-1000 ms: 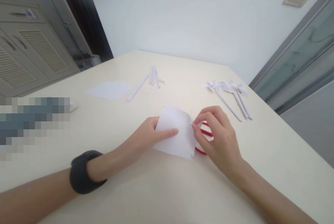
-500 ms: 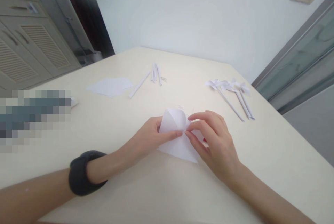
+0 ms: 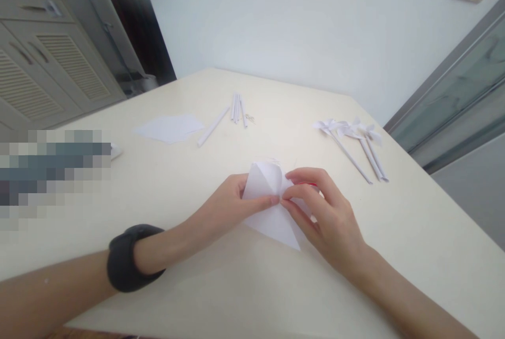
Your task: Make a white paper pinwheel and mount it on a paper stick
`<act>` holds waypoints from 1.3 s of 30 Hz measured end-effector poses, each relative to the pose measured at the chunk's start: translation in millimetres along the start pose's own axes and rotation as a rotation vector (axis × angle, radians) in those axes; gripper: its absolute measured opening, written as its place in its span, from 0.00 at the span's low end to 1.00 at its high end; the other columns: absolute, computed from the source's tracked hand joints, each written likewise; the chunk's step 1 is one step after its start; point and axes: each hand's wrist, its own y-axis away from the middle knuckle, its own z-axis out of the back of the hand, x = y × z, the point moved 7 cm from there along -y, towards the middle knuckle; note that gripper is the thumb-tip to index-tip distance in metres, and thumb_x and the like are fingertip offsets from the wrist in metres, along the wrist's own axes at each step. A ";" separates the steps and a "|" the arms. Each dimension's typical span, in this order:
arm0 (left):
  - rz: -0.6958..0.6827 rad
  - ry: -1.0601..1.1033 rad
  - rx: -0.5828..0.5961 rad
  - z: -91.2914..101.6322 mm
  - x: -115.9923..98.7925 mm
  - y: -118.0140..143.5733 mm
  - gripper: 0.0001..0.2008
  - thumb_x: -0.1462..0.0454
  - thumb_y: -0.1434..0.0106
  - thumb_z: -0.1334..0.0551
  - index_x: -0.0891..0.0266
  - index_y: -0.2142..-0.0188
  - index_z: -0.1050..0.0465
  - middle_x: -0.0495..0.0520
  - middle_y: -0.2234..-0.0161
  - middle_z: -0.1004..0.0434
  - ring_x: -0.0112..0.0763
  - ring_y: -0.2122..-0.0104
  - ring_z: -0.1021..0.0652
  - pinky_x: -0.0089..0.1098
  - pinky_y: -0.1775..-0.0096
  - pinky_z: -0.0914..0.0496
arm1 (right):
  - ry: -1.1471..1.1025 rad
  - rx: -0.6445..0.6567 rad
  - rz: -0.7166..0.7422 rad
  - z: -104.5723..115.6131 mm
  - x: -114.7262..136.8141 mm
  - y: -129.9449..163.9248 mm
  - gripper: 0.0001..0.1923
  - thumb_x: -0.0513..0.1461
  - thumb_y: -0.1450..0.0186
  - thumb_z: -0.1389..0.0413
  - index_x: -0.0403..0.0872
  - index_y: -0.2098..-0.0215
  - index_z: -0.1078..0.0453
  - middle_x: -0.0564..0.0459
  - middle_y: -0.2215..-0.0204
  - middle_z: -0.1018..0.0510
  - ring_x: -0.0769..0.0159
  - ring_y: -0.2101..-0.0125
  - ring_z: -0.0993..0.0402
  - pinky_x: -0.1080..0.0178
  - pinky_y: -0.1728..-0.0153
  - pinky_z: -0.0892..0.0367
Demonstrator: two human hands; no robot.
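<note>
Above the near middle of the table, both hands work on a white paper sheet (image 3: pixel 272 223) with its corners curled toward the centre, like a pinwheel. My left hand (image 3: pixel 240 197) grips it from the left, thumb on top near the centre and fingers behind the paper. From the right, my right hand (image 3: pixel 325 205) pinches at the centre with thumb and fingertips, almost touching the left thumb. Something small and red (image 3: pixel 310 185) shows behind the right fingers; its kind is hidden.
White paper sheets (image 3: pixel 168 128) lie at the left back. Rolled paper sticks (image 3: pixel 235 107) and small wire-like bits (image 3: pixel 250 118) rest near the back middle. Several finished paper pinwheels (image 3: pixel 347 128) on sticks lie at the right. A blurred-out object (image 3: pixel 55 162) is at the left edge.
The view has shifted slightly. Both hands keep their hold at the paper's centre, with the left thumb a little nearer the right fingertips. More red shows behind the right hand's fingers.
</note>
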 end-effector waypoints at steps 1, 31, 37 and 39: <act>-0.004 0.004 -0.005 0.5 -0.3 -0.2 0.14 0.54 0.45 0.38 0.62 0.66 0.25 0.53 0.68 0.21 0.43 0.65 0.22 0.35 0.67 0.29 | -0.032 0.007 -0.026 1.1 -1.3 -0.5 0.04 0.33 0.36 0.48 0.48 0.65 0.33 0.48 0.55 0.31 0.64 0.60 0.31 0.61 0.65 0.32; -0.077 -0.186 -0.009 -1.9 -2.2 -2.8 0.08 0.59 0.45 0.39 0.61 0.71 0.26 0.48 0.75 0.26 0.35 0.72 0.26 0.30 0.71 0.36 | -1.069 0.596 -0.742 -27.4 -42.5 11.3 0.15 0.45 0.42 0.41 0.53 0.57 0.32 0.55 0.70 0.29 0.71 0.75 0.38 0.68 0.78 0.47; -0.070 -0.202 0.015 -3.1 -2.7 -2.4 0.06 0.61 0.46 0.39 0.61 0.74 0.29 0.45 0.79 0.33 0.29 0.76 0.31 0.28 0.74 0.41 | -1.095 0.621 -0.729 -28.8 -37.8 11.6 0.17 0.45 0.42 0.40 0.53 0.56 0.33 0.55 0.70 0.31 0.70 0.74 0.39 0.67 0.77 0.49; -0.057 -0.171 0.026 -5.0 -0.1 -3.5 0.06 0.61 0.47 0.39 0.62 0.74 0.29 0.45 0.79 0.33 0.29 0.77 0.32 0.28 0.74 0.41 | -1.117 0.638 -0.721 -30.1 -38.0 12.4 0.19 0.46 0.43 0.40 0.52 0.55 0.33 0.54 0.69 0.31 0.70 0.74 0.40 0.67 0.77 0.50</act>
